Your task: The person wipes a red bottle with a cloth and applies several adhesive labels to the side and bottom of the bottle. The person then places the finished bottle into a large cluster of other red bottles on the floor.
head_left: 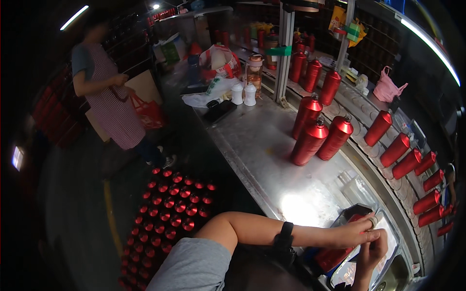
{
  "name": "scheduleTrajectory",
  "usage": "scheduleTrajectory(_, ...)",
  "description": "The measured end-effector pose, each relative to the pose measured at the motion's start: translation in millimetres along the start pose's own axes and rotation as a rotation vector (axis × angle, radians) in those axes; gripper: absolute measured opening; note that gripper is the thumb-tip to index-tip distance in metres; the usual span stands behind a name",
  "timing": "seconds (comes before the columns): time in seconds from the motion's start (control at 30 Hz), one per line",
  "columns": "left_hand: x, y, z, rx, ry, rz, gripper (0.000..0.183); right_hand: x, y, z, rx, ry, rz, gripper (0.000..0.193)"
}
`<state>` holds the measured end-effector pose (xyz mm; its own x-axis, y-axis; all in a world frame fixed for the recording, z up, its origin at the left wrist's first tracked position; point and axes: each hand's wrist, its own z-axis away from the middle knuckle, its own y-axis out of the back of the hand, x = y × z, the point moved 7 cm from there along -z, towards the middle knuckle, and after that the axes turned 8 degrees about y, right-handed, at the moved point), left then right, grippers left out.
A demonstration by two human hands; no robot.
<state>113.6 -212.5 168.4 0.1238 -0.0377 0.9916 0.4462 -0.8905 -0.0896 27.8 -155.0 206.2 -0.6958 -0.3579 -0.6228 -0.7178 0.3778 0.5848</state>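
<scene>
— Where's the tray (391,233)?
— Desk's (272,145) near corner. Left hand (357,232) pinches a small ring (373,221) above it; right hand (373,252) curls just beneath, grip unclear.
— And the bottles (318,133)?
— Upright, well apart.

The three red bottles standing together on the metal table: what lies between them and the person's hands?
In the head view, only bare, shiny tabletop lies between the three red bottles and the hands.

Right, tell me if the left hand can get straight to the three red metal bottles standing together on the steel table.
Probably yes: bare steel table lies between the left hand and the three red metal bottles, with nothing standing between them, though it's a stretch forward.
</scene>
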Motion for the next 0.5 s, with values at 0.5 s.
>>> scheduleTrajectory(0.5, 68.2, 33.1, 56.4, 0.157, -0.086, -0.76, 0.081, -82.3, -19.2, -48.8, 0.061, 0.088, 0.244, 0.01)
